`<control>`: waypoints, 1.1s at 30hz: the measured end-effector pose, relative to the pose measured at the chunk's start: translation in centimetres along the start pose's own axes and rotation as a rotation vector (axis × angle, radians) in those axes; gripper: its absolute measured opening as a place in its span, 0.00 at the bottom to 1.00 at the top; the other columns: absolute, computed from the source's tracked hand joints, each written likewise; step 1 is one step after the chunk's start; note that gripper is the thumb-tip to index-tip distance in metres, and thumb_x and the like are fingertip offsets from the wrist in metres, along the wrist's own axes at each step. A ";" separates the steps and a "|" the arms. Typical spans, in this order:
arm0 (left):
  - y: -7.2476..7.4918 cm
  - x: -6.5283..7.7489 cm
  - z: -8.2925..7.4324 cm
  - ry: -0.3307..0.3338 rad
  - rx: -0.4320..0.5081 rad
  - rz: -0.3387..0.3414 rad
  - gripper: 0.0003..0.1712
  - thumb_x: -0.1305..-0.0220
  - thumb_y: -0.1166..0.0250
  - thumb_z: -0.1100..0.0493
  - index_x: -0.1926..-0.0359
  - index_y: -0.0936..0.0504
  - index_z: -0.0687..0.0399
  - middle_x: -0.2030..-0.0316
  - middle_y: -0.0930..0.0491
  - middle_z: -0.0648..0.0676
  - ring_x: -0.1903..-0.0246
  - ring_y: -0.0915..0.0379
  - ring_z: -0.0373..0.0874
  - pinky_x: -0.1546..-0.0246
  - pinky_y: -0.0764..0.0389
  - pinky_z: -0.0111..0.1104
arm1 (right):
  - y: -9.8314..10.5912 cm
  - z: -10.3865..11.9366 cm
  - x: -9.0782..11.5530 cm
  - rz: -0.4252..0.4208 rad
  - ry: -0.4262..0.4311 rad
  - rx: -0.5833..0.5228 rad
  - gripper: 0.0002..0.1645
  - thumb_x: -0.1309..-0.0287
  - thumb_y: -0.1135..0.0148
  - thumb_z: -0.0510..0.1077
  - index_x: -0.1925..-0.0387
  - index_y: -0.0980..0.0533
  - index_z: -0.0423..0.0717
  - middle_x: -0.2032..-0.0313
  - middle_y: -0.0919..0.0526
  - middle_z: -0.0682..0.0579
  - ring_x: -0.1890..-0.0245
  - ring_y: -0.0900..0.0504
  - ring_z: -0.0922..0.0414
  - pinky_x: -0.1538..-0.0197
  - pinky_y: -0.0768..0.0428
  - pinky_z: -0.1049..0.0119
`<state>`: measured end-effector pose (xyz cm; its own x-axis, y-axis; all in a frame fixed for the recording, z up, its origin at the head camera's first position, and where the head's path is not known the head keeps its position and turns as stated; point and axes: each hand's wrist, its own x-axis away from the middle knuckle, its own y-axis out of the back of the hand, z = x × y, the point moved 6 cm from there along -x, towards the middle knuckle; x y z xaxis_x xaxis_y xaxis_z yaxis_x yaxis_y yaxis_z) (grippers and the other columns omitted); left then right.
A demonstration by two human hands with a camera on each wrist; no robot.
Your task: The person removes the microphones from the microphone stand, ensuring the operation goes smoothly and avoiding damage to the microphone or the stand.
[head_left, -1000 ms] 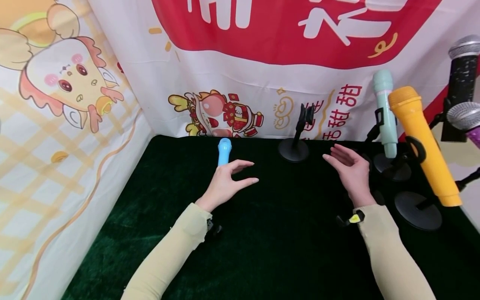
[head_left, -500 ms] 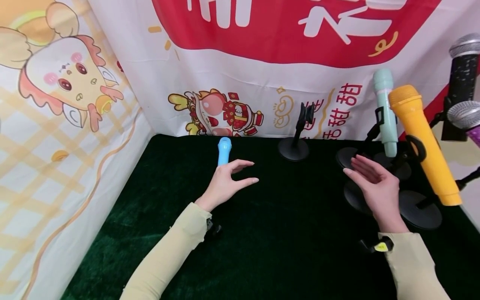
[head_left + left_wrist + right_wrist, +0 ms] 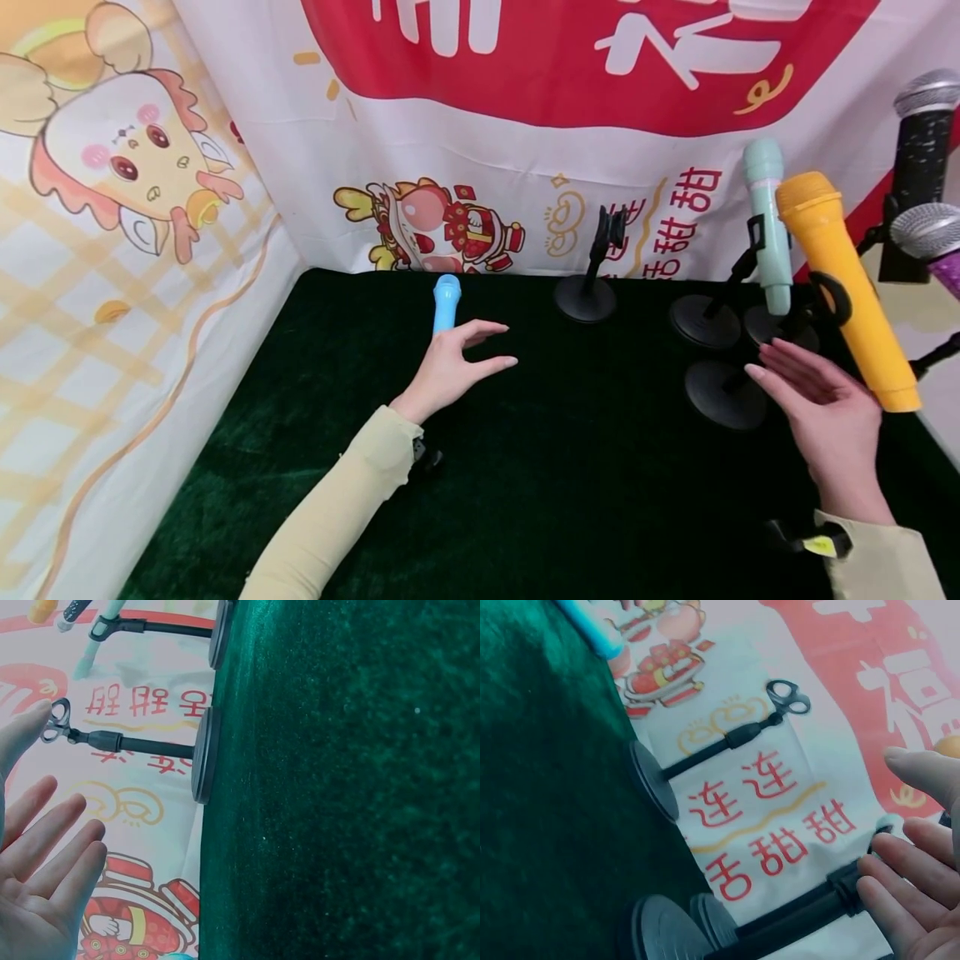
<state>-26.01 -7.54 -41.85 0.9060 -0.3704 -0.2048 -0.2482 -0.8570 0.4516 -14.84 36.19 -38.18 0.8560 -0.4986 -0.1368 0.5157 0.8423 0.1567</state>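
My left hand [image 3: 450, 367] hovers over the dark green cloth with thumb and fingers spread apart, holding nothing. A light blue microphone [image 3: 446, 302] shows just beyond it, its lower part hidden behind the hand. At the right, my right hand [image 3: 836, 429] holds nothing either, fingers extended and thumb apart. It is in front of the yellow microphone [image 3: 851, 292], which leans in a black stand clip, and overlaps its lower end in the head view. Behind that, a mint green microphone [image 3: 768, 225] sits in another stand. A black stand [image 3: 157, 746] with a bare clip stands at the back.
A black microphone [image 3: 922, 167] and a purple one with a silver head [image 3: 930, 233] are at the far right. Round black stand bases [image 3: 708, 392] crowd the right side of the green cloth [image 3: 570, 500]. A printed banner [image 3: 480, 150] hangs behind.
My right hand has moved right and nearer to me, from beside the bare stand to the yellow microphone, uncovering stand bases. The left hand stays in place.
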 end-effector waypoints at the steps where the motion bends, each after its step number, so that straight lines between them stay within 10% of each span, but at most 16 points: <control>1: 0.0 0.0 0.0 0.000 0.003 0.000 0.30 0.40 0.28 0.35 0.40 0.19 0.37 0.43 0.21 0.36 0.39 0.26 0.46 0.38 0.28 0.55 | 0.2 -0.1 0.0 -0.011 0.000 -0.001 0.31 0.52 0.18 0.38 0.43 0.18 0.40 0.52 0.12 0.55 0.55 0.14 0.66 0.57 0.22 0.82; 11: 0.1 0.0 0.0 -0.016 0.010 -0.006 0.29 0.38 0.28 0.39 0.39 0.19 0.42 0.43 0.21 0.37 0.39 0.26 0.49 0.38 0.29 0.56 | 2.0 -1.5 -1.4 -0.177 0.090 0.105 0.28 0.50 0.19 0.38 0.45 0.17 0.42 0.55 0.12 0.56 0.59 0.16 0.63 0.57 0.23 0.81; 19: 0.0 0.0 -0.1 -0.016 0.004 -0.004 0.29 0.39 0.28 0.37 0.39 0.19 0.39 0.43 0.21 0.36 0.40 0.26 0.40 0.38 0.28 0.54 | 2.1 -3.3 -3.1 -0.054 -0.162 0.122 0.36 0.50 0.18 0.50 0.38 0.20 0.52 0.53 0.16 0.66 0.56 0.19 0.69 0.61 0.25 0.85; 33: 0.1 0.1 -0.1 -0.012 -0.010 -0.010 0.30 0.40 0.27 0.37 0.39 0.20 0.37 0.42 0.22 0.36 0.40 0.26 0.41 0.38 0.28 0.52 | 1.6 -3.3 -4.2 -0.063 -0.124 0.280 0.38 0.47 0.20 0.54 0.36 0.21 0.48 0.64 0.19 0.73 0.62 0.23 0.72 0.65 0.27 0.85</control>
<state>-25.85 -7.61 -41.71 0.9042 -0.3664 -0.2196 -0.2359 -0.8568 0.4586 -17.72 40.27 -40.61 0.8112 -0.5836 -0.0373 0.5432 0.7284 0.4175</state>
